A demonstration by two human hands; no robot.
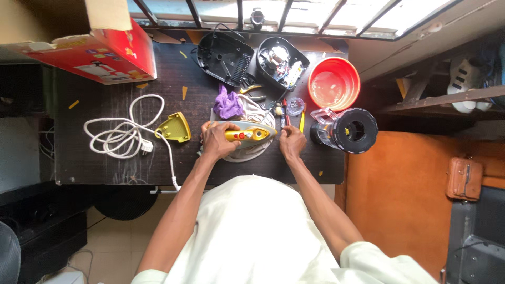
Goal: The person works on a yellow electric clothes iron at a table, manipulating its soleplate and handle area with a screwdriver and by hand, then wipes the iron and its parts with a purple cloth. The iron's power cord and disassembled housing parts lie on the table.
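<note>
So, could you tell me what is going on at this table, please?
A person is working on a yellow and white clothes iron on a dark table. The left hand grips its body, while the right hand holds a thin tool at its front end. A yellow cover piece, coiled white cord and opened black appliance housings lie nearby.

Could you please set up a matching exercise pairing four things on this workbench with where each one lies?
1. clothes iron
2. red bucket
3. white power cord
4. purple cloth

a. coiled left of the yellow cover
b. far right of the table, near the window
c. under the left hand
d. just beyond the iron

Pairs: 1-c, 2-b, 3-a, 4-d
</note>
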